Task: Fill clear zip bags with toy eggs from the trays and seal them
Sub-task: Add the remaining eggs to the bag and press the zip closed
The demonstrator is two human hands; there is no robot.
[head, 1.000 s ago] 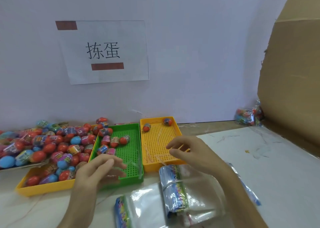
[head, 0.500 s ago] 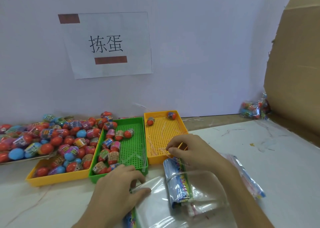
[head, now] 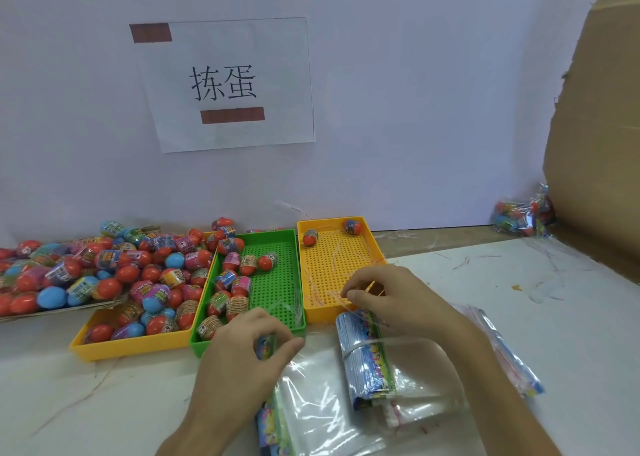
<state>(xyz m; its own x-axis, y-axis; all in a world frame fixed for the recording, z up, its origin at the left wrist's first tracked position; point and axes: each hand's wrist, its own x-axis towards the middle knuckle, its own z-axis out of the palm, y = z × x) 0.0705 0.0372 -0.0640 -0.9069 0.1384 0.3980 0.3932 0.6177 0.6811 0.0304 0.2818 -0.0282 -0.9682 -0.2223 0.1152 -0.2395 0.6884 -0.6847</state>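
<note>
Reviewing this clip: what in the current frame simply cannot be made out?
- Head view: whether the right hand pinches anything. Its curled fingers hide the fingertips.
- Flat clear zip bag, pinched at its printed top by the left hand: the lower end is cut off by the bottom edge.
- Label print on the plastic toy eggs: too small to read.
- Filled bag of eggs at the far right: small and blurred, so the count is unclear.

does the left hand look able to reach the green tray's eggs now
Probably yes: the left hand sits right by the green tray, nothing covers its eggs, though it pinches a zip bag.
</note>
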